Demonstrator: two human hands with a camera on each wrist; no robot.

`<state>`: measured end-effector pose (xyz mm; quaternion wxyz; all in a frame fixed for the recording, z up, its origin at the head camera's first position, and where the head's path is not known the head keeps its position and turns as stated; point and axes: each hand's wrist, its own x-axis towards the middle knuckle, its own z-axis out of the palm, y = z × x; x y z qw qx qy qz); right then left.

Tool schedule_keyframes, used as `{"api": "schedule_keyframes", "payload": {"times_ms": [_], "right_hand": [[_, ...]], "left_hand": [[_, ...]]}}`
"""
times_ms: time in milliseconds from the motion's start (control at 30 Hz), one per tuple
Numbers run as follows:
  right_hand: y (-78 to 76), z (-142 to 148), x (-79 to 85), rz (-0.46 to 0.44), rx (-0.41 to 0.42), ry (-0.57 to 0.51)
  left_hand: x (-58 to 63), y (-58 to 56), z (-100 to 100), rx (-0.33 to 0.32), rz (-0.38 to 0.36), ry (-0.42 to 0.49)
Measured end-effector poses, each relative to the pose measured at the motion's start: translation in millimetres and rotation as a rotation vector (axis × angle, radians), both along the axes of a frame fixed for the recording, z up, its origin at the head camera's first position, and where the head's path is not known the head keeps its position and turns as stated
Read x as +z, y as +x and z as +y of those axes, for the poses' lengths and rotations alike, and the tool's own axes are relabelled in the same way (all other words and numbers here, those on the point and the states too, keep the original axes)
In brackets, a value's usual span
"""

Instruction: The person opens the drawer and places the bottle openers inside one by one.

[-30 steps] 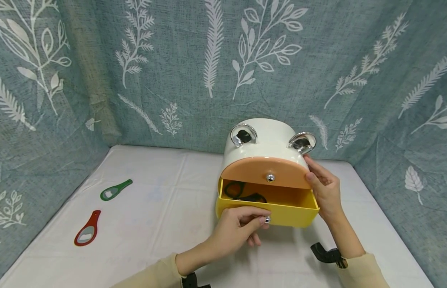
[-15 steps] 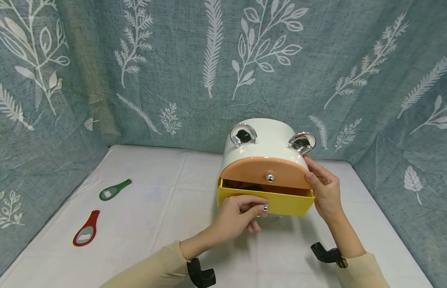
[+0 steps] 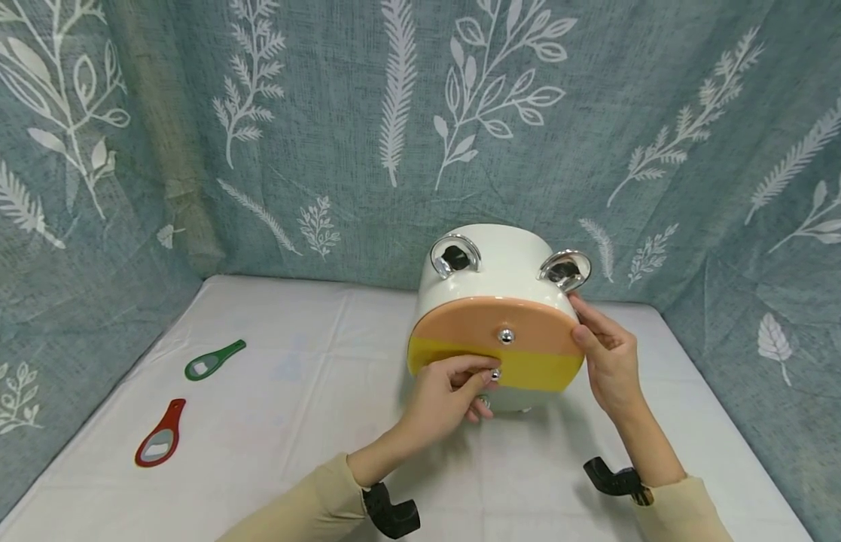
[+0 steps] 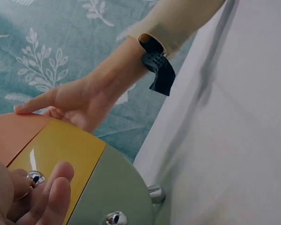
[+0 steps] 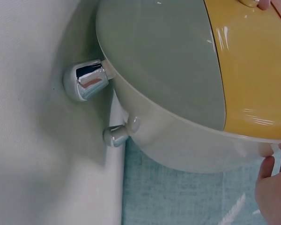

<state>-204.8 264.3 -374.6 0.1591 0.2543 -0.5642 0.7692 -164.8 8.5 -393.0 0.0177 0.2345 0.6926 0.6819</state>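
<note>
The left hand (image 3: 439, 397) pinches the knob (image 3: 496, 374) on the yellow drawer (image 3: 538, 369) (its front flush); the right hand (image 3: 611, 360) grips the white cabinet (image 3: 504, 260).

We find ourselves in a curtained tabletop corner, most like a small recording booth: blue-green drapes (image 3: 325, 113) with white leaf prints hang behind and along both sides of a white-covered table (image 3: 271, 421), and black wrist-worn devices (image 3: 393, 513) show. Which kind of building holds it, we cannot tell.
</note>
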Motion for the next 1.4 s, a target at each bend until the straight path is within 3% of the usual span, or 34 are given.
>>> {"api": "schedule_keyframes", "payload": {"times_ms": [267, 433, 700, 867, 1400], "right_hand": [[0.2, 0.0, -0.9, -0.002, -0.003, -0.005], [0.3, 1.3, -1.6, 0.002, 0.001, -0.007], [0.1, 1.9, -3.0, 0.000, 0.005, 0.000], [0.2, 2.2, -3.1, -0.002, -0.002, 0.003], [0.4, 1.6, -1.4, -0.014, -0.024, 0.023]], "left_hand": [[-12.1, 8.5, -10.2, 0.023, -0.046, 0.052], [-26.6, 6.5, -14.2, -0.032, -0.091, 0.047], [-45.0, 3.5, -13.4, -0.097, -0.120, -0.079], [-53.6, 0.7, -12.2, -0.117, -0.133, -0.087], [-56.8, -3.2, -7.2, -0.106, -0.141, -0.051]]}}
